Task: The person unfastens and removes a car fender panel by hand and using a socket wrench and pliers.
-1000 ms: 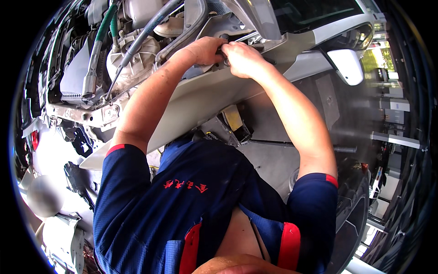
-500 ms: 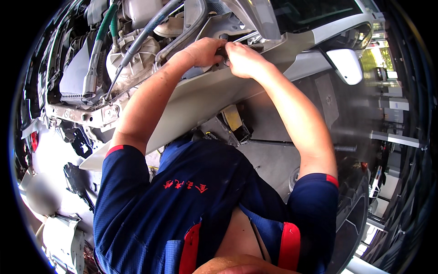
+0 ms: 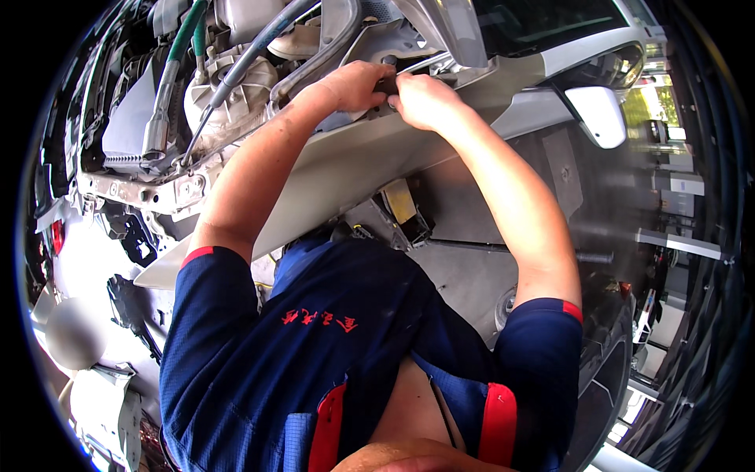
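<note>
My left hand (image 3: 358, 86) and my right hand (image 3: 421, 101) meet at the top inner edge of a silver car fender (image 3: 330, 169), beside the engine bay. Both have curled fingers around a small dark part (image 3: 388, 83), partly hidden by the fingers and too small to name. Just behind them are a grey metal panel (image 3: 448, 27) and a curved grey rubber seal (image 3: 338, 39). A grey strut (image 3: 249, 55) runs diagonally to the left of my hands, over a pale plastic reservoir (image 3: 226, 102).
The engine bay holds green-sleeved tools or tubes (image 3: 185, 35) at upper left. A white side mirror (image 3: 595, 114) juts out at right. Under the fender are a yellow-and-black object (image 3: 399, 202) and a long dark bar (image 3: 491, 247). Detached dark parts (image 3: 134, 315) lie at lower left.
My left hand has shifted slightly upward and my right fingertips slightly rightward around the small part. The surroundings look almost the same.
</note>
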### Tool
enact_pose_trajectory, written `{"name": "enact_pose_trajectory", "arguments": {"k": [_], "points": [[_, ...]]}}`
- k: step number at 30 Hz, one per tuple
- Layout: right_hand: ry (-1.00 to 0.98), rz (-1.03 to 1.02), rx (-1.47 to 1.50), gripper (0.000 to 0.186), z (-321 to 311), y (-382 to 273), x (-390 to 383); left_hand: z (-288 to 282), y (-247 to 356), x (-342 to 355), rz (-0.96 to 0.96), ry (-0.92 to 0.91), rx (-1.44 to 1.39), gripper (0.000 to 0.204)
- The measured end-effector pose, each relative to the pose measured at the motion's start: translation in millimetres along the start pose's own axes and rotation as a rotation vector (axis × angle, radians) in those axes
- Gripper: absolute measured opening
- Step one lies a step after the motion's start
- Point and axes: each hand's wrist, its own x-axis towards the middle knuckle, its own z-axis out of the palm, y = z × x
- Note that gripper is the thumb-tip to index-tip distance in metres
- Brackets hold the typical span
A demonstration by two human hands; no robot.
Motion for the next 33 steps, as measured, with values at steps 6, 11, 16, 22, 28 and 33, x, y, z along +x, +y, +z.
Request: {"name": "enact_pose_trajectory", "arguments": {"k": [6, 11, 16, 22, 28, 33], "points": [[0.237, -0.368, -0.194, 0.025, 15.3, 14.5, 8.2, -2.8, 3.8, 0.1, -0.032, -0.035, -0.021, 0.059], [0.087, -0.047, -0.002, 0.023, 7.2, 7.2, 3.3, -2.0, 3.1, 0.7, -0.027, -0.046, -0.014, 0.061], [-0.010, -0.011, -0.101, 0.020, 3.5, 2.2, 3.7, -1.0, 6.3, -2.8, -0.051, -0.003, 0.005, 0.063], [0.162, -0.256, -0.143, 0.025, 7.7, 14.8, 6.4, 7.9, 8.6, -3.5, -0.061, 0.062, 0.095, 0.063], [0.074, -0.135, -0.058, 0.027, 12.3, 26.2, 18.2, -5.8, 31.0, 3.3, -0.158, -0.070, 0.204, 0.057], [-0.023, -0.084, -0.011, 0.023, 1.4, 19.0, 11.4, -11.5, 39.4, -1.4, -0.178, -0.136, 0.233, 0.057]]}}
